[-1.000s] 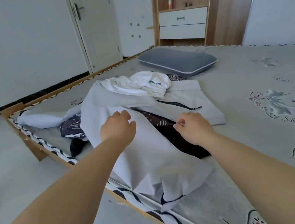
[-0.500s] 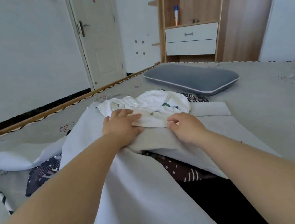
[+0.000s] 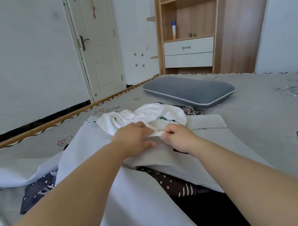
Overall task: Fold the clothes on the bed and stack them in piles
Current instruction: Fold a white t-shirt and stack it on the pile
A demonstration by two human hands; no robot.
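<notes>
Head view: left hand (image 3: 133, 141) and right hand (image 3: 178, 137) both pinch the white garment's (image 3: 150, 113) edge; lifting may drag the grey jacket (image 3: 132, 204) beneath.

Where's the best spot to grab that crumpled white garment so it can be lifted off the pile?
Probably the near hem of the white garment, approached from the person's side. That edge lies loose on the grey jacket, and the left hand and right hand already pinch it there; the far part is bunched.

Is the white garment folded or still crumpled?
Crumpled: the white garment lies bunched atop the grey jacket, both hands pinching its near edge.
</notes>
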